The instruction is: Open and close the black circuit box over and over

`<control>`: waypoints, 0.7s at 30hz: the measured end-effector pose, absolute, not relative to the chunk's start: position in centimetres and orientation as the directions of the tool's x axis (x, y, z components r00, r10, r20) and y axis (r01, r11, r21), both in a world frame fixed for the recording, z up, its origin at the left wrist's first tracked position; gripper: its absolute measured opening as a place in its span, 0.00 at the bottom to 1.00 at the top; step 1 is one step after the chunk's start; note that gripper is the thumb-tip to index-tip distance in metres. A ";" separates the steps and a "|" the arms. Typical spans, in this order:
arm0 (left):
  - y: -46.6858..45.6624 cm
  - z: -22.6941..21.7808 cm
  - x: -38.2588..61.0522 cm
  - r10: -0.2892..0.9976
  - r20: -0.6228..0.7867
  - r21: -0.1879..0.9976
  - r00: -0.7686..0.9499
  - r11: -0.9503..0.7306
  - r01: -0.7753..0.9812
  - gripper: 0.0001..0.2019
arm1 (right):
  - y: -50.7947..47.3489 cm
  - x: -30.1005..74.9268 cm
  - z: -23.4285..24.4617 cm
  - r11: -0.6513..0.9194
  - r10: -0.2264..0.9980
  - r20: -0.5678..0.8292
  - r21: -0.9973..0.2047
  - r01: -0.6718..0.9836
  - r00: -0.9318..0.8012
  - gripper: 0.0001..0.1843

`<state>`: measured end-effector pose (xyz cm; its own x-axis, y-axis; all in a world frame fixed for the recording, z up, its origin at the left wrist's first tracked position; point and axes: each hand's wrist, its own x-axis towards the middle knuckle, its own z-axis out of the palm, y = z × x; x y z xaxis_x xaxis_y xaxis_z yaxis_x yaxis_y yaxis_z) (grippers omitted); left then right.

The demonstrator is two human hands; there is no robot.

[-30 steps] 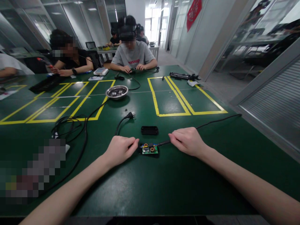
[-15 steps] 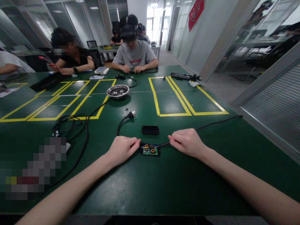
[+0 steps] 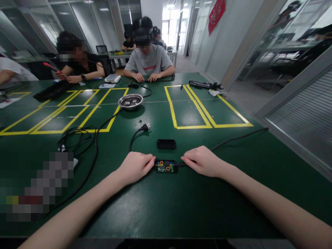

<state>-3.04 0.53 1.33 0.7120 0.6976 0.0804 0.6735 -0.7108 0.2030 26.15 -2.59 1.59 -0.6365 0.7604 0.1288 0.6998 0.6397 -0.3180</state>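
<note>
A small circuit board with copper ring coils lies in an open black case half on the green table. The matching black cover sits just beyond it, apart. My left hand is closed at the case's left end, pinching the black cable that leads to the plug; its fingers hide the grip point. To the right, my right hand pinches the other black cable close to the case. That cable runs on behind the hand toward the table's right edge.
A metal bowl with small metal parts stands ahead, left of centre. Coiled black cable and a blurred-out object lie at left. Yellow tape outlines mark the table. A black tripod lies far right; co-workers sit opposite.
My right hand has shifted left and slightly toward me, nearer the case. The board now appears a little lower in its case half. My left hand has hardly moved.
</note>
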 end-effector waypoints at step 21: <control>0.0 0.6 -2.9 0.600 0.179 0.244 0.780 -0.795 0.555 0.25 | -3.7 24.9 1.9 0.605 0.767 0.120 -0.463 0.648 -0.630 0.11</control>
<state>-2.91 -0.03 0.59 0.7798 0.5998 0.1791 0.5553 -0.7949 0.2443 24.95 -3.67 1.89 -0.6300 0.7672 0.1202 0.6482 0.6047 -0.4628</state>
